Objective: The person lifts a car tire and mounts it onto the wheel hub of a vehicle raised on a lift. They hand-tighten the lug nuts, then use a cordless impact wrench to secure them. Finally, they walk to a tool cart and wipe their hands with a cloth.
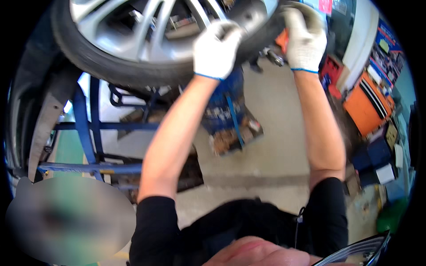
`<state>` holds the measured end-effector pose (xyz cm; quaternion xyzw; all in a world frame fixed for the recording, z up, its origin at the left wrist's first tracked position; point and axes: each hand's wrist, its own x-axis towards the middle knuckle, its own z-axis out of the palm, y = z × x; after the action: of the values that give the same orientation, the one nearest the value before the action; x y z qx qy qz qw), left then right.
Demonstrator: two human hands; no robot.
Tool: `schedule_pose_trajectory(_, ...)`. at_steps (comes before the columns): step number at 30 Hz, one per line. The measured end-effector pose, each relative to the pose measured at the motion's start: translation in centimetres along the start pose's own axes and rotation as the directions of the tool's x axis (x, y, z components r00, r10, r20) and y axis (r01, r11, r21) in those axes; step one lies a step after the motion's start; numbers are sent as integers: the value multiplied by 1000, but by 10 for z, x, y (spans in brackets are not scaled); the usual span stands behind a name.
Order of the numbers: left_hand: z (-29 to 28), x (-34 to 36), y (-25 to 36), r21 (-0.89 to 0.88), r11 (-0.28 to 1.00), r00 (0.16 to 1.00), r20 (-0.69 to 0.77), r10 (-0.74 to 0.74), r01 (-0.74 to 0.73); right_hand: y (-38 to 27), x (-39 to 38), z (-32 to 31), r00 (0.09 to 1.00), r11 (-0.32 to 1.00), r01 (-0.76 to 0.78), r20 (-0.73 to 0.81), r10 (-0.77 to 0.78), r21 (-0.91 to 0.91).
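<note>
The person's left hand (pixel 217 51), in a white glove with a blue cuff edge, lies with bent fingers over the lower right edge of a wheel (pixel 155 33); whether it grips the rim or only rests there cannot be told. The right hand (pixel 307 42), gloved alike, is at the right edge of the tyre (pixel 133 73), fingers curled and blurred; its hold cannot be determined either. The wheel, with silver spokes, occupies the area ahead of the person and to the left, its face toward the viewer. Just beside the right wrist is a metallic object (pixel 273 56), its kind unclear. Beyond the wheel's lower edge are a blue metal frame (pixel 84 128) and a blue container-like body (pixel 224 104) with a light blue strap; brown matter shows at its near end, whether inside or beneath cannot be determined. Along the right edge of the floor (pixel 275 115) are a red case (pixel 332 70), an orange box (pixel 369 104) with black and white stripes, its contents hidden, and dark blue boxes (pixel 372 159) with a white card. A blue printed poster (pixel 390 48) and a pink label (pixel 325 5) are visible farther off, the print too blurred to read.
</note>
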<state>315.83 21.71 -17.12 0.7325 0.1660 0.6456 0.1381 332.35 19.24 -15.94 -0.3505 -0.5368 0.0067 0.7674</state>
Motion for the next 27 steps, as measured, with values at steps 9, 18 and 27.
schedule_pose_trajectory(9,-22,-396,-32,171,545,451,393,-802,821,64,-389,-204,594,614,-462,290,750,-640)
schedule_pose_trajectory(18,-163,-674,-42,493,-357,-517,237,-823,794,-178,-912,-533,-456,-788,-201,-656,601,-582)
schedule_pose_trajectory(27,95,-694,-159,902,349,-547,431,-717,253,-127,-857,-528,-400,-617,-780,-674,621,-106)
